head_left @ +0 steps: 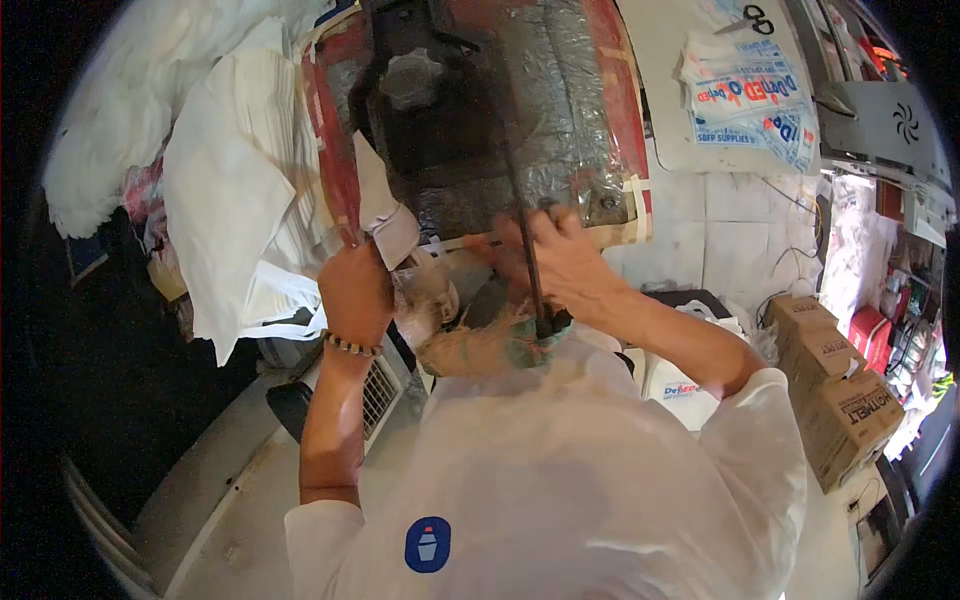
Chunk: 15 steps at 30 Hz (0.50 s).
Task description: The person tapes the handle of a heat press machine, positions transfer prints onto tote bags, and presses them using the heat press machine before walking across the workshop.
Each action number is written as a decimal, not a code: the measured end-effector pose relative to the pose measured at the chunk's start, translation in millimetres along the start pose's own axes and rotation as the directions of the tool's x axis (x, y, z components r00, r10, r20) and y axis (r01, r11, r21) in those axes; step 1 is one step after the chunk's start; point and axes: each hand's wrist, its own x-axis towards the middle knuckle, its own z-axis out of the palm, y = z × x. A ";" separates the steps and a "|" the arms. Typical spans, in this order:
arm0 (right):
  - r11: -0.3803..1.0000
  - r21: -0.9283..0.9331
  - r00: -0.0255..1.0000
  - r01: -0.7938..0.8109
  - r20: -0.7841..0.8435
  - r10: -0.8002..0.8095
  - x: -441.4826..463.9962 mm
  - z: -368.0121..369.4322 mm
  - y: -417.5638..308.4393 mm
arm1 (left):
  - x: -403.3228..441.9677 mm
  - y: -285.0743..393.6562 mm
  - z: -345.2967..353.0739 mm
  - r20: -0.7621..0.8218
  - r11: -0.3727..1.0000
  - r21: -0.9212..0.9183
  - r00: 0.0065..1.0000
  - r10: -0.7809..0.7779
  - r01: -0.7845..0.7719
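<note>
My left hand (355,292), with a beaded bracelet at the wrist, is closed at the near left corner of a film-covered work surface (575,110). A white folded piece of thin material (388,228) sticks up beside its fingers, and the fingers seem to grip its lower end. My right hand (565,258) is at the near edge of the surface, fingers curled and partly blurred; what they hold, if anything, cannot be made out. A dark machine with a round knob (411,80) stands over the surface. A thin dark rod (525,225) passes in front of my right hand.
Left of the surface lies a stack of white sheets or bags (240,170), with a fluffy white heap (130,110) behind it. Scissors (757,19) and printed plastic bags (750,95) lie to the right. Cardboard boxes (830,390) stand at the far right.
</note>
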 end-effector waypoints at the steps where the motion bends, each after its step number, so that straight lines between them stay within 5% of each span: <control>1: 0.999 0.046 1.000 0.013 0.006 -0.014 1.4 10.4 -3.6 | 0.6 -0.9 2.7 -0.011 1.000 -0.005 1.000 0.007 -0.007; 4: 0.992 0.117 0.998 0.057 0.006 -0.058 7.4 28.3 -14.1 | 0.4 -3.7 5.1 -0.007 1.000 -0.015 1.000 0.019 -0.019; 13: 0.978 -0.165 0.989 0.128 0.093 -0.114 35.1 10.4 -23.4 | 2.6 -1.1 3.1 -0.001 0.998 -0.068 1.000 -0.019 0.018; 15: 0.996 -0.007 0.995 0.084 0.049 -0.084 37.0 11.9 -23.7 | 2.4 -1.4 3.6 -0.008 0.999 -0.046 1.000 -0.026 0.026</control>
